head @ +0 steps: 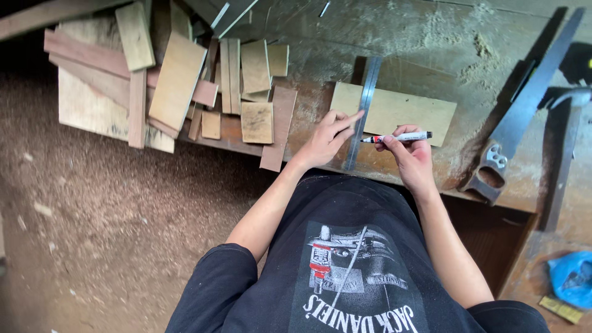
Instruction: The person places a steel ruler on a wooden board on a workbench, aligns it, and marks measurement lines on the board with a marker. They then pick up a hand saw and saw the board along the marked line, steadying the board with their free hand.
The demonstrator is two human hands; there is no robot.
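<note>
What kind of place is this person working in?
Most likely a woodworking shop: offcut wood pieces piled on a dusty workbench, a handsaw lying there, and sawdust covering the floor.

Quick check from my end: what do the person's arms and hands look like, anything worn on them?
Both hands are bare: no gloves, rings or watch visible on the left hand or the right hand. The forearms are uncovered too. Short black sleeves end above the elbows, part of a black T-shirt with a white and red print on the front.

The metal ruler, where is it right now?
In the head view the metal ruler lies across the flat wooden board, pinned by the left hand, left of the marker.
</note>
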